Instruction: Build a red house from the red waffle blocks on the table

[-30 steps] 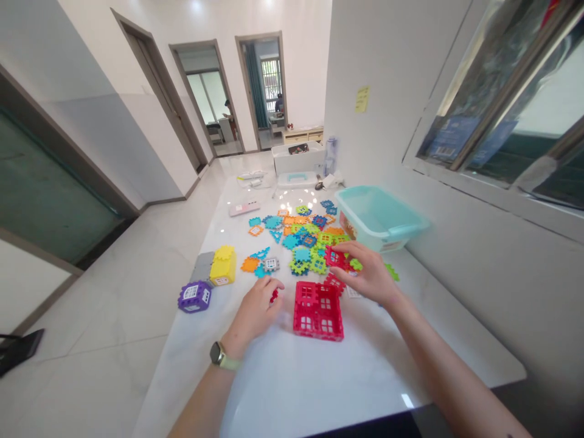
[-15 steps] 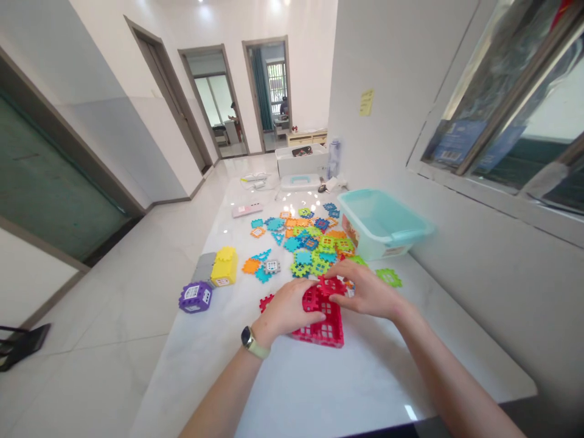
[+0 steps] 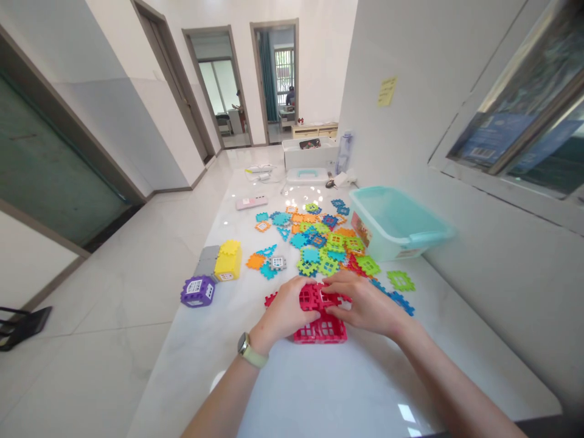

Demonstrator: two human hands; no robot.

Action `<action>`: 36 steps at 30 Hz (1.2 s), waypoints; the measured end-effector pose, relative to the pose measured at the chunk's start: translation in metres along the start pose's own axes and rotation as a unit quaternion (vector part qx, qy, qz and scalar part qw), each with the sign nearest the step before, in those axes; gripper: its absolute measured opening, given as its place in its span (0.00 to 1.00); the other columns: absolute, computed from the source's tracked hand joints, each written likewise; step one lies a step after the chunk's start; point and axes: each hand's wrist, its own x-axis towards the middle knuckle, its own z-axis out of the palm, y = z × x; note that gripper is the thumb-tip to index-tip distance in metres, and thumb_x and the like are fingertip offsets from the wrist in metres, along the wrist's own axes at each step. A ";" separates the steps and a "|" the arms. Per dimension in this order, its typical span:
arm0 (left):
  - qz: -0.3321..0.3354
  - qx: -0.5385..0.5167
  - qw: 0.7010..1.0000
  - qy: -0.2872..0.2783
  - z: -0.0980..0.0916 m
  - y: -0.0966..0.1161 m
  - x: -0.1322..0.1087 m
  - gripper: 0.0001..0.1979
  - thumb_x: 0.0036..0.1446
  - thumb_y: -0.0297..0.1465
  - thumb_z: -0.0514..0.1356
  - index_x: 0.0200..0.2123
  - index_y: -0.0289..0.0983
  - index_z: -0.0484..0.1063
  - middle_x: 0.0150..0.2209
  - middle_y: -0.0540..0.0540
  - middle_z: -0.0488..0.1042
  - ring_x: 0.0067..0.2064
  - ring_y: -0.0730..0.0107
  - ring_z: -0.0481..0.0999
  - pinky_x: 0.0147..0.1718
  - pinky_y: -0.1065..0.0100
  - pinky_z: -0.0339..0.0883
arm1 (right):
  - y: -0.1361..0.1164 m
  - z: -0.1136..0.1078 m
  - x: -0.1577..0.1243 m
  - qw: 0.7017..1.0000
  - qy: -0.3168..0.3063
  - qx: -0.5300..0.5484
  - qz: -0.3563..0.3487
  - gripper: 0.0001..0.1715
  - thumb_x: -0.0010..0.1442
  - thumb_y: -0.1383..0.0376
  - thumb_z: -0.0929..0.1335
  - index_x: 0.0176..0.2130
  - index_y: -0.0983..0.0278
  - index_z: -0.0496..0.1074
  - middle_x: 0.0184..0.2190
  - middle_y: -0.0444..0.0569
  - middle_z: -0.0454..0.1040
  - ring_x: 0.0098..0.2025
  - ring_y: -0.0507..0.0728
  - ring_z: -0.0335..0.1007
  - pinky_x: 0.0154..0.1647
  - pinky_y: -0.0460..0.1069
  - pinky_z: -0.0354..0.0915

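1. The left hand [image 3: 288, 310] grips the red box [image 3: 320, 330] between both hands, probably keeping it still.
2. The right hand [image 3: 365, 302] pinches a red piece [image 3: 322, 304] on top, maybe to line up edges.
3. Past the fingers, flat pieces [image 3: 318, 240] lie spread, likely for easy reach.

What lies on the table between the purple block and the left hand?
In the head view, mostly bare tabletop lies between the purple block and the left hand; only a red toothed piece shows, close beside the hand.
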 end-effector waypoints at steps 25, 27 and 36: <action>0.025 0.028 0.999 -0.002 0.000 0.004 0.000 0.28 0.49 0.30 0.67 0.54 0.40 0.67 0.50 0.44 0.71 0.51 0.58 0.72 0.53 0.60 0.65 | -0.013 -0.003 0.008 0.997 -0.057 -0.048 0.010 0.05 0.61 0.69 0.67 0.38 0.63 0.73 0.37 0.50 0.77 0.41 0.59 0.72 0.41 0.51 0.63; 0.026 0.027 0.999 -0.003 -0.001 0.004 0.000 0.28 0.51 0.33 0.68 0.55 0.41 0.67 0.50 0.44 0.71 0.51 0.58 0.72 0.52 0.60 0.66 | -0.011 -0.002 0.006 0.999 -0.049 -0.011 0.017 0.07 0.61 0.70 0.67 0.40 0.62 0.74 0.38 0.50 0.77 0.42 0.59 0.73 0.43 0.51 0.64; 0.013 0.038 0.999 -0.012 -0.002 0.002 0.000 0.29 0.49 0.38 0.69 0.55 0.42 0.68 0.51 0.44 0.72 0.50 0.57 0.73 0.52 0.58 0.66 | 0.013 -0.002 -0.005 0.985 0.015 0.132 0.106 0.34 0.57 0.59 0.71 0.60 0.63 0.64 0.52 0.56 0.74 0.47 0.62 0.73 0.46 0.53 0.68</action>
